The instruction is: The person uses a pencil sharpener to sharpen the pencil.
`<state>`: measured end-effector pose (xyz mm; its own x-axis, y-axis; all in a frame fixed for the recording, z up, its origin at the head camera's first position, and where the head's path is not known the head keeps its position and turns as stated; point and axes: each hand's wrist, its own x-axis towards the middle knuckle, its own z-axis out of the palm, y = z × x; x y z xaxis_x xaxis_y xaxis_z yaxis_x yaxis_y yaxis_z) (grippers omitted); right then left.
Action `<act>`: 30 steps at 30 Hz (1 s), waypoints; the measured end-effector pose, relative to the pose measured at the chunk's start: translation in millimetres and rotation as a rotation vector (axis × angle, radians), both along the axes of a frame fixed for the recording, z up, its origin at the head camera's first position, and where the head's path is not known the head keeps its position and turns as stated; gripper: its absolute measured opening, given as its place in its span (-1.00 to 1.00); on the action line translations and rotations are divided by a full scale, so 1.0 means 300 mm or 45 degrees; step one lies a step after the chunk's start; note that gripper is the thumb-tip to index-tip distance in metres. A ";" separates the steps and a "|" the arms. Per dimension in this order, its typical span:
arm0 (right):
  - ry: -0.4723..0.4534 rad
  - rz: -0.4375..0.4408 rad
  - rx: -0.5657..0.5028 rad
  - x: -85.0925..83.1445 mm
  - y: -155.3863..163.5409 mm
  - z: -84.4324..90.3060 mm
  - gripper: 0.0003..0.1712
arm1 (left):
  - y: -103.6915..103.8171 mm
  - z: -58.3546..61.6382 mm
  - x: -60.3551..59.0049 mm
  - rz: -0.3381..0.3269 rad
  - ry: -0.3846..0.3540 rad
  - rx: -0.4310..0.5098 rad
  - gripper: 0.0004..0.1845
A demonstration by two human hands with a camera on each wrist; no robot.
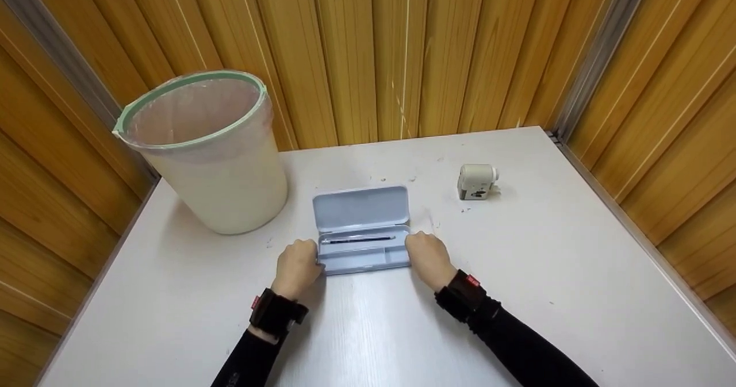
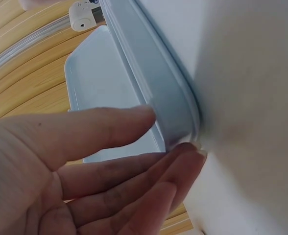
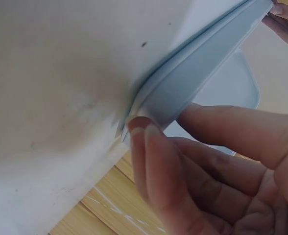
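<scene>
Head view: open pencil case [image 1: 362, 232] near the middle of the white bench [image 1: 575, 272], long side running left to right, lid laid back on the far side. Left hand [image 1: 296, 268] at the left end, right hand [image 1: 430, 258] at the right end.

Left wrist view: fingers [image 2: 105, 128] pinching the left end.

Right wrist view: fingers [image 3: 217, 128] pinching the right end.
</scene>
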<state>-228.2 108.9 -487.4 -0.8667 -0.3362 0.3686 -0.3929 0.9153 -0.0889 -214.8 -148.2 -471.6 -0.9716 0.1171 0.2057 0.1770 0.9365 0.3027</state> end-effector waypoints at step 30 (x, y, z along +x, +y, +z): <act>0.010 -0.121 -0.120 -0.330 0.357 0.129 -0.26 | 0.012 0.028 -0.034 -0.165 0.094 0.020 -0.66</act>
